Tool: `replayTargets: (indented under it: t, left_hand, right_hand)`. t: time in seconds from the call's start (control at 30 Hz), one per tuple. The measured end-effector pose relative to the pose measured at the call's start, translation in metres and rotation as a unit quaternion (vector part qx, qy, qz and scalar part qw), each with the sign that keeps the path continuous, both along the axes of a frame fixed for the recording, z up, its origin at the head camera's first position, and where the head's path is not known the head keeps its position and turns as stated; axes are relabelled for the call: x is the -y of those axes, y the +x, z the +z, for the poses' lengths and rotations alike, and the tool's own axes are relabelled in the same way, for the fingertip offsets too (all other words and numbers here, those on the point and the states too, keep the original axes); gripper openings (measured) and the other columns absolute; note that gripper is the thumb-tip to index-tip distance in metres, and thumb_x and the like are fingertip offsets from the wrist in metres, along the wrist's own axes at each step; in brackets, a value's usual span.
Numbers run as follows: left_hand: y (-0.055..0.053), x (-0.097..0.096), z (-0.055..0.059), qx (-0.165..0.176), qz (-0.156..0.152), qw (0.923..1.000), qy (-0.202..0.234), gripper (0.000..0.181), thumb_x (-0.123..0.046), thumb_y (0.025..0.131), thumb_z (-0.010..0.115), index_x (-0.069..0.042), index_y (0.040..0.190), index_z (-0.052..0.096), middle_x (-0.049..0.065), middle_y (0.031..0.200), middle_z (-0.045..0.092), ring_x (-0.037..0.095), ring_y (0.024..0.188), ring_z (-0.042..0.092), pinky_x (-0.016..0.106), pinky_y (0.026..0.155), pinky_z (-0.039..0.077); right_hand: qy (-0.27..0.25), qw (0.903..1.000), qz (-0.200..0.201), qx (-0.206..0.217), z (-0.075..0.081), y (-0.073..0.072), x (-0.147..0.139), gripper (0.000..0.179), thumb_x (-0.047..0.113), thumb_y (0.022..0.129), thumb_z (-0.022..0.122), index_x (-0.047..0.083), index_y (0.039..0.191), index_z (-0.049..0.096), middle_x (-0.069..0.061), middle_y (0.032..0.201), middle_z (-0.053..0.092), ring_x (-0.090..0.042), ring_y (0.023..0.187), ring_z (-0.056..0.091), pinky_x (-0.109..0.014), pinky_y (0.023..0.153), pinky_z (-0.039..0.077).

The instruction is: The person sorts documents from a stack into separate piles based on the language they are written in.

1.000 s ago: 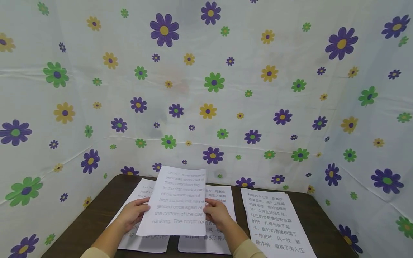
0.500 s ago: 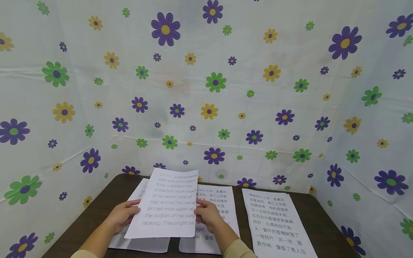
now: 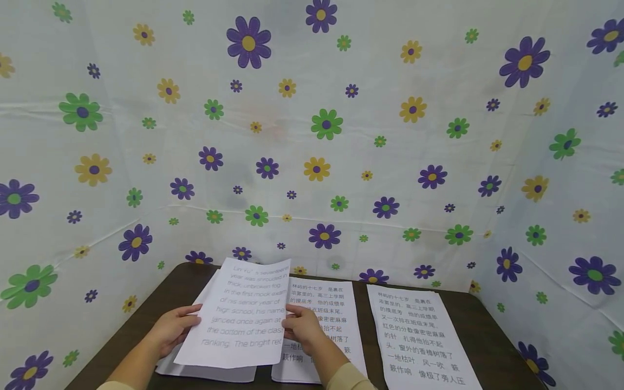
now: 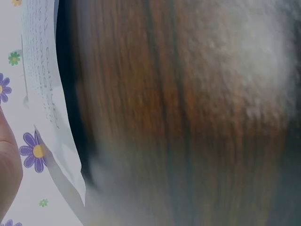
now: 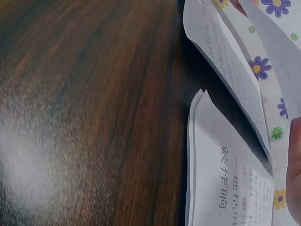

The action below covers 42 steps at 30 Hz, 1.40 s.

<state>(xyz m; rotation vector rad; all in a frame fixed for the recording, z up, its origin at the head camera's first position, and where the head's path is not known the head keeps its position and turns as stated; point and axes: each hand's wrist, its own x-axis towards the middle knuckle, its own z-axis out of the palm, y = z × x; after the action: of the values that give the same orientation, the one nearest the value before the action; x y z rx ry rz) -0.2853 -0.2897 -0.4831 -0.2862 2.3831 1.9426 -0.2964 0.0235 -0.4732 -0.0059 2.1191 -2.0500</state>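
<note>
A white sheet of paper (image 3: 239, 319) printed with English text is held up, tilted, over the left paper pile (image 3: 209, 372), covering most of it. My left hand (image 3: 171, 328) pinches its left edge, and my right hand (image 3: 303, 328) pinches the right edge. The right forearm passes over the middle paper stack (image 3: 336, 319), which bears Chinese text. In the right wrist view, a fingertip (image 5: 294, 160) touches the raised sheet (image 5: 277, 54), above the middle stack (image 5: 209, 165). Only a sliver of my left hand (image 4: 8, 165) shows at the left wrist view's edge.
Another stack with Chinese text (image 3: 419, 336) lies at the right of the dark wooden table (image 3: 368, 325). White cloth walls (image 3: 273, 233) with printed flowers close off the back and both sides.
Both hands have carried the English sheet leftward and slightly lower, from between the left and middle piles to mostly over the left one. More of the middle stack is uncovered.
</note>
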Motion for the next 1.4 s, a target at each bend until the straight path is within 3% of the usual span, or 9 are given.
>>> replayTargets:
  t: [0.33,0.6,0.97,1.4]
  left_hand:
    - [0.003,0.013,-0.001,0.022,0.011,0.9995,-0.017,0.059,-0.011,0.093,0.060,0.006,0.145,0.037,0.025,0.121,0.062,0.016,0.085,0.067,0.035,0.074,0.059]
    - [0.005,0.022,0.000,0.021,0.019,0.9996,-0.009,0.057,-0.008,0.093,0.059,0.007,0.144,0.039,0.013,0.110,0.069,0.017,0.083,0.068,0.036,0.072,0.059]
    - [0.003,0.025,-0.002,0.026,0.031,0.9991,-0.010,0.057,-0.009,0.093,0.059,0.007,0.144,0.039,0.010,0.104,0.071,0.018,0.081,0.069,0.037,0.071,0.059]
    - [0.004,0.028,-0.012,0.030,0.048,0.9975,-0.043,0.055,-0.009,0.093,0.057,0.009,0.143,0.040,0.011,0.100,0.071,0.018,0.076,0.069,0.037,0.067,0.059]
  right_hand:
    - [0.000,1.0000,0.006,-0.003,-0.003,0.003,0.014,0.053,-0.007,0.081,0.061,-0.005,0.134,0.054,-0.010,0.098,0.057,-0.015,0.079,0.065,-0.029,0.070,0.060]
    - [0.014,0.9999,0.006,0.003,-0.002,0.006,0.023,0.052,-0.005,0.082,0.063,-0.004,0.133,0.055,-0.009,0.097,0.057,-0.014,0.078,0.065,-0.027,0.069,0.060]
    - [0.017,0.9998,0.004,0.014,-0.008,0.001,0.032,0.051,-0.005,0.082,0.064,-0.003,0.133,0.056,-0.007,0.094,0.058,-0.012,0.075,0.063,-0.026,0.067,0.059]
    - [0.015,0.9998,0.009,0.006,-0.016,0.004,0.041,0.050,-0.008,0.081,0.062,-0.006,0.131,0.056,-0.009,0.093,0.058,-0.014,0.075,0.063,-0.029,0.067,0.060]
